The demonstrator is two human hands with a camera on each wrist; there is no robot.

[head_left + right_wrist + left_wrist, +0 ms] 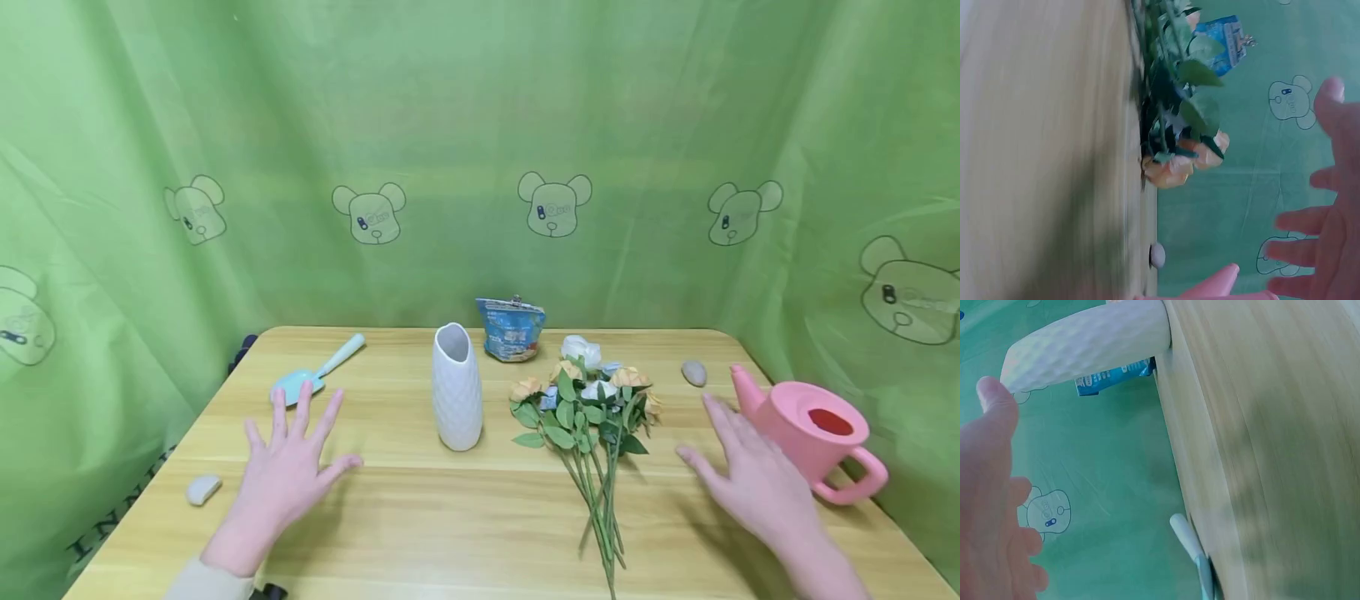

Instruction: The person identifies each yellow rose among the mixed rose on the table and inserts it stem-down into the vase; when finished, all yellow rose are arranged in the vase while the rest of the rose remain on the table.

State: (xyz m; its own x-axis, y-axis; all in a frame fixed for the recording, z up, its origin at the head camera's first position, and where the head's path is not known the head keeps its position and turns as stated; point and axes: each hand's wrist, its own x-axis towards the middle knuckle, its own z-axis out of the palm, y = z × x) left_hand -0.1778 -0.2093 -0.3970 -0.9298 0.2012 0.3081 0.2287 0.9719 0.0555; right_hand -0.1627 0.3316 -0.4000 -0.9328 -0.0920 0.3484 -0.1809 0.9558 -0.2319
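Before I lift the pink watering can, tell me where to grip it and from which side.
Probably its loop handle, reached from the right with the right hand: the watering can stands upright, its spout points away leftward, and the handle juts out opposite.

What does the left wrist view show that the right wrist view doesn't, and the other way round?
Only the left wrist view shows the white textured vase, the light-blue trowel and the left hand.

Only the right wrist view shows the leafy flower stems, the grey stone, part of the pink watering can, the metal clip and the right hand.

Both share the blue bag, the wooden table and the green curtain printed with bear heads.
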